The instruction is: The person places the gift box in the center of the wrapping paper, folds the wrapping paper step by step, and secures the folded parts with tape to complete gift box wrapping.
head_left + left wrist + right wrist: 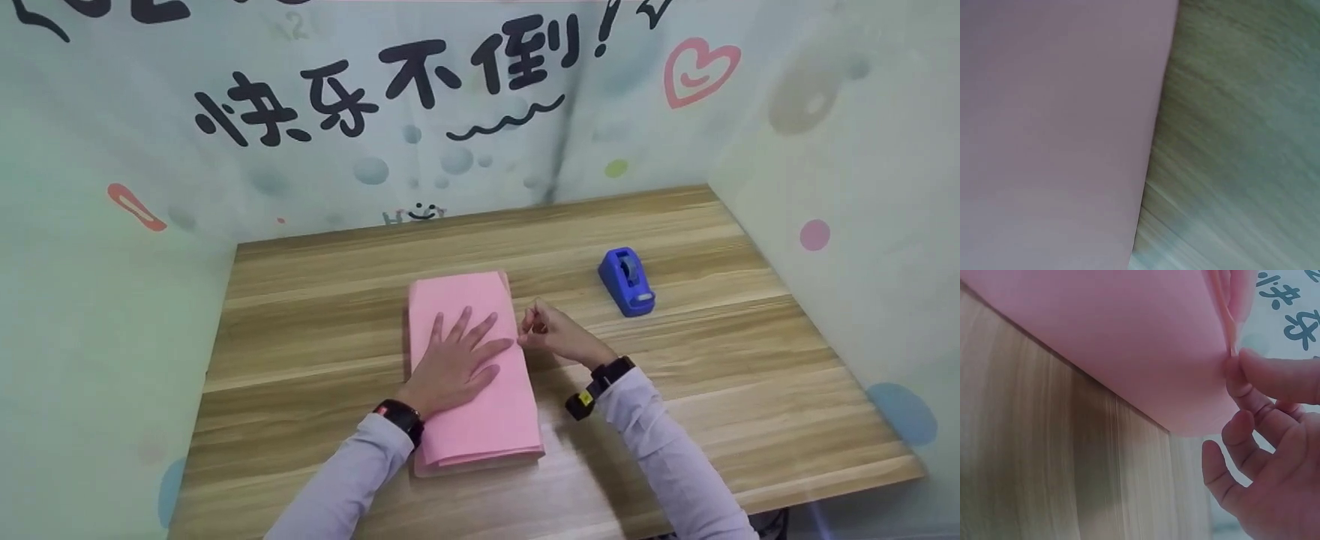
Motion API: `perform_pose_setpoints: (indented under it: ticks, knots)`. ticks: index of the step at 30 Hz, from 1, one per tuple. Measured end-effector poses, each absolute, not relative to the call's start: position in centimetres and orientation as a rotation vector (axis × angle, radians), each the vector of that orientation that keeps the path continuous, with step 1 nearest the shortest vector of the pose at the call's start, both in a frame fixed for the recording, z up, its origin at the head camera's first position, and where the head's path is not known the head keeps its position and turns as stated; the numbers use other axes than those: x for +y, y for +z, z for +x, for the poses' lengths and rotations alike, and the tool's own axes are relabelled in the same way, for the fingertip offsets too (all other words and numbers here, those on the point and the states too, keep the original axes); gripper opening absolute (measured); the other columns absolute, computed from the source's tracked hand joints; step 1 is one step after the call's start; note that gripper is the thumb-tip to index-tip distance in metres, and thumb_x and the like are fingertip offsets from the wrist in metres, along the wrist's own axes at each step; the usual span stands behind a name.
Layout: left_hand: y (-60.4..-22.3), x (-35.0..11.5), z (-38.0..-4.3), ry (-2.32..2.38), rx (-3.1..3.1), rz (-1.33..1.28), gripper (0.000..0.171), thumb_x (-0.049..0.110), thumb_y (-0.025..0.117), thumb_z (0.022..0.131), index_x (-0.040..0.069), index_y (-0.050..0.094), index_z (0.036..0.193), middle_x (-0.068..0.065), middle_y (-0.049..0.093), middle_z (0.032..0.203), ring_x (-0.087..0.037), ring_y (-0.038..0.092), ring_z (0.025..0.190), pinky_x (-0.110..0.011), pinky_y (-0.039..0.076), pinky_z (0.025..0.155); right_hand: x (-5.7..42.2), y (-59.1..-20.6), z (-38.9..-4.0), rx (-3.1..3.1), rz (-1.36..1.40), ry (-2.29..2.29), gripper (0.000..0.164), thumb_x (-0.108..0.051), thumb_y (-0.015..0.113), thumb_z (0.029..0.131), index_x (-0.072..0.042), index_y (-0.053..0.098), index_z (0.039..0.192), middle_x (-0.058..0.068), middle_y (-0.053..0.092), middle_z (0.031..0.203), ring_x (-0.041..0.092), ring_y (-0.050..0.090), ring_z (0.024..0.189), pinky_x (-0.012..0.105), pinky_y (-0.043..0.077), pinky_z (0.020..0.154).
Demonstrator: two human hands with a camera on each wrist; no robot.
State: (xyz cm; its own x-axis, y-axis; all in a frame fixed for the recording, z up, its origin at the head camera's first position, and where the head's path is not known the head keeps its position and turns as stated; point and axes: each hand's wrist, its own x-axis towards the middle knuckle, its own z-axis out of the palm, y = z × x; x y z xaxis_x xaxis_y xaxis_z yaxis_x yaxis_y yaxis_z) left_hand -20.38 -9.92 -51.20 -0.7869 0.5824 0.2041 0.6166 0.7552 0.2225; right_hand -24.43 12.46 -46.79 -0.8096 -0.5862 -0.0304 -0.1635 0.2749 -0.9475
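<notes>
A box-shaped bundle in pink paper (465,420) lies lengthwise on the wooden table. My left hand (454,364) rests on its top with the fingers spread. Beside the bundle's right edge, my right hand (559,334) pinches the paper's upper edge between thumb and index finger. In the right wrist view, the pinching right hand (1269,444) has its other fingers loosely bent, and the bundle's pink side (1117,343) rises from the table. Whether tape is between those fingertips is too unclear to tell. The left wrist view holds only pink paper (1055,135) and tabletop.
A blue tape dispenser (627,283) stands on the table (315,315) to the right, beyond my right hand. Printed pale walls (480,165) close off the back and both sides. The table's front right corner reaches the lower right.
</notes>
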Motion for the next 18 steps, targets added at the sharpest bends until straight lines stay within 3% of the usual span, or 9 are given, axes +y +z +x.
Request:
perform_pose_setpoints:
  ticks: [8, 18]
  knots:
    - [-51.3, -9.9, -20.4, -0.421, -2.819, -0.976, 0.043, 0.046, 0.035, 0.096, 0.038, 0.042, 0.138, 0.001, 0.024, 0.155, -0.035, 0.014, 0.143, -0.065, 0.005, 0.109, 12.5, -47.5, -25.0, 2.145, -0.617, -1.534, 0.026, 0.004, 0.058, 0.085, 0.015, 0.038, 0.097, 0.009, 0.053, 0.087, 0.014, 0.051, 0.082, 0.020, 0.043, 0.072]
    - [-51.3, -9.9, -20.4, -0.408, -2.827, -0.969, 0.044, 0.046, 0.033, 0.097, 0.038, 0.040, 0.139, 0.002, 0.023, 0.155, -0.034, 0.013, 0.143, -0.064, 0.005, 0.109, 12.6, -49.8, -26.3, 2.193, -0.642, -1.490, 0.025, -0.007, 0.062, 0.086, 0.010, 0.048, 0.098, 0.001, 0.049, 0.083, 0.013, 0.049, 0.080, 0.022, 0.040, 0.071]
